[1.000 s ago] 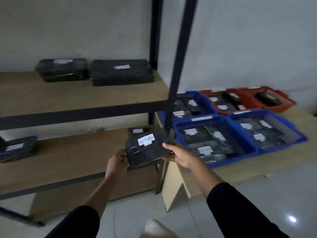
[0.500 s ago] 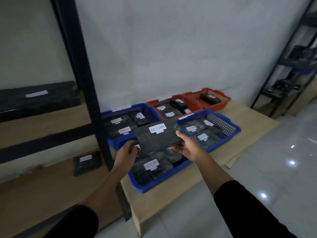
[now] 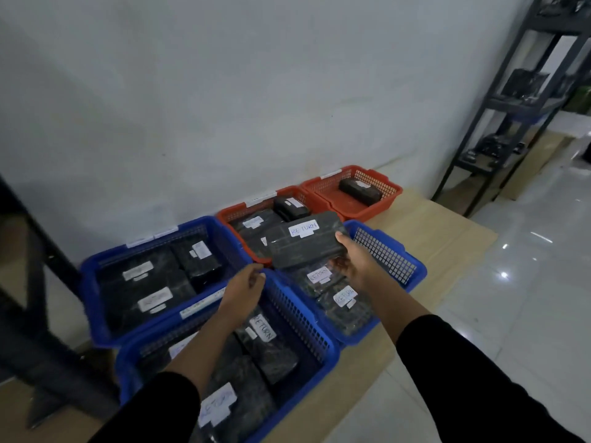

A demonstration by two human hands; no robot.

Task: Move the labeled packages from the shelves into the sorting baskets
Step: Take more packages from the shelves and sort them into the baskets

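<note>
Right hand [image 3: 355,262] grips the near edge of a black RETURN package [image 3: 303,243], holding it above the blue basket [image 3: 412,276] beneath that hand. Left hand [image 3: 244,287] hangs loosely curled and empty beside the package.

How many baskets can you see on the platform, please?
5: three blue, at rear left, front left and front right; two orange by the wall, middle and right. More may lie out of view.

"RETURN" on black package [image 3: 305,241] labels
</note>
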